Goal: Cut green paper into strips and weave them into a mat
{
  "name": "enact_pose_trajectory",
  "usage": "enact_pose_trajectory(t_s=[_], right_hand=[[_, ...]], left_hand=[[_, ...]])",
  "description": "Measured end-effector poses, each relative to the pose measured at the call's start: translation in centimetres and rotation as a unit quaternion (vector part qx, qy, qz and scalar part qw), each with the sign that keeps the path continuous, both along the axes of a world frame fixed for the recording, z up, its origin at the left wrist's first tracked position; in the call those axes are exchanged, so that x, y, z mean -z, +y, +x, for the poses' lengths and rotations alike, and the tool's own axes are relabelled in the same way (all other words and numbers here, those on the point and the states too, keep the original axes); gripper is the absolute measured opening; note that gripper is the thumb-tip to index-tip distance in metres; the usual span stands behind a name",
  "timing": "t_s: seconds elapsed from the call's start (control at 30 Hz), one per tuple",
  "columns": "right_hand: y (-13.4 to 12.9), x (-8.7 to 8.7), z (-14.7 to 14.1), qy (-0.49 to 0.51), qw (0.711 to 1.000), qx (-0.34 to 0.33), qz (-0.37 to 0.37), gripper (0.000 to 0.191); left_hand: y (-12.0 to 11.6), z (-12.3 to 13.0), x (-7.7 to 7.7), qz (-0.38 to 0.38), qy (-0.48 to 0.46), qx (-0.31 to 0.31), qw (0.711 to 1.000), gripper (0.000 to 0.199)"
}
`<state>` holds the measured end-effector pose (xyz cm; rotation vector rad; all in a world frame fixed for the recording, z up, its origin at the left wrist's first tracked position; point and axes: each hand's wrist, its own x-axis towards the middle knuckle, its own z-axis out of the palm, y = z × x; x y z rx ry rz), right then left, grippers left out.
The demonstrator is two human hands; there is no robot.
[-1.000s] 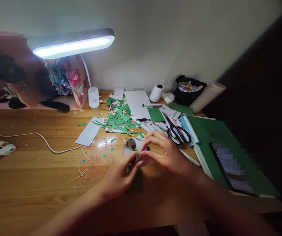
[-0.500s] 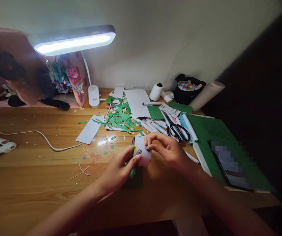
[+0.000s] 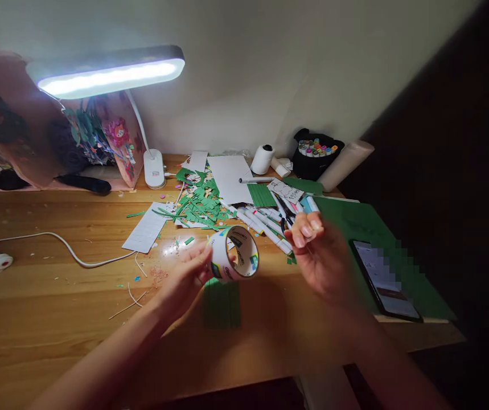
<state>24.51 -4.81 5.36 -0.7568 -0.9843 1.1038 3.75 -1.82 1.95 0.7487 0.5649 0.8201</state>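
Observation:
My left hand (image 3: pixel 188 267) grips a white roll of tape (image 3: pixel 222 259) by its left side. The roll is tipped so that its open ring and the printed inside of its core face me. To the right, my right hand (image 3: pixel 323 256) is raised with palm up and fingers curled in. Whatever its fingertips may pinch is too small to make out. Behind those fingers lie black-handled scissors (image 3: pixel 283 224), mostly hidden. A ridged green paper piece (image 3: pixel 222 307) lies on the table below the roll.
Green paper scraps (image 3: pixel 201 199) and several markers (image 3: pixel 261 219) litter the table's back middle. A phone (image 3: pixel 385 279) rests on a green board (image 3: pixel 355 222) at right. The lit lamp (image 3: pixel 111 74) overhangs the left, near a white cable (image 3: pixel 73 247). A black pouch (image 3: pixel 316 159) holds markers.
My right hand has left the tape roll and moved right, turning palm up. The roll has been tilted so its hollow core now faces me, still in my left hand.

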Motion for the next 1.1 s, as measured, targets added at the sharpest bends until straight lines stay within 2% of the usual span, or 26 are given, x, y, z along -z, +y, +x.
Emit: enact_pose_trajectory(t_s=[0.07, 0.17, 0.37, 0.53, 0.73, 0.93, 1.0, 1.1], right_hand=[[-0.2, -0.4, 0.6, -0.024, 1.000, -0.001, 0.006, 0.019], [-0.6, -0.5, 1.0, -0.053, 0.998, -0.023, -0.016, 0.016], [-1.3, 0.2, 1.4, -0.093, 0.993, -0.019, -0.064, 0.027], [-2.0, 0.4, 2.0, -0.106, 0.992, -0.020, -0.069, 0.034], [-3.9, 1.8, 2.8, -0.093, 0.992, 0.048, -0.068, 0.040], [-5.0, 4.6, 2.5, -0.076, 0.978, 0.165, -0.099, 0.072], [-5.1, 4.6, 2.2, -0.071, 0.972, 0.197, -0.107, 0.078], [-5.3, 3.6, 1.8, -0.073, 0.966, 0.223, -0.107, 0.074]], left_hand=[[0.2, -0.3, -0.1, -0.006, -0.013, -0.017, 1.000, 0.020], [0.2, -0.4, -0.2, -0.003, -0.029, 0.002, 1.000, 0.021], [-0.2, 0.2, 0.0, 0.003, -0.002, 0.031, 1.000, 0.020], [-0.3, 0.5, 0.2, 0.016, 0.004, 0.039, 0.999, 0.022], [-0.7, 0.8, 0.1, 0.054, 0.035, 0.048, 0.997, 0.028], [-2.5, 1.4, -0.2, 0.070, 0.102, 0.121, 0.985, 0.035], [-3.4, 1.8, -0.7, 0.082, 0.122, 0.159, 0.976, 0.036], [-4.3, 2.8, -1.5, 0.107, 0.122, 0.197, 0.967, 0.036]])
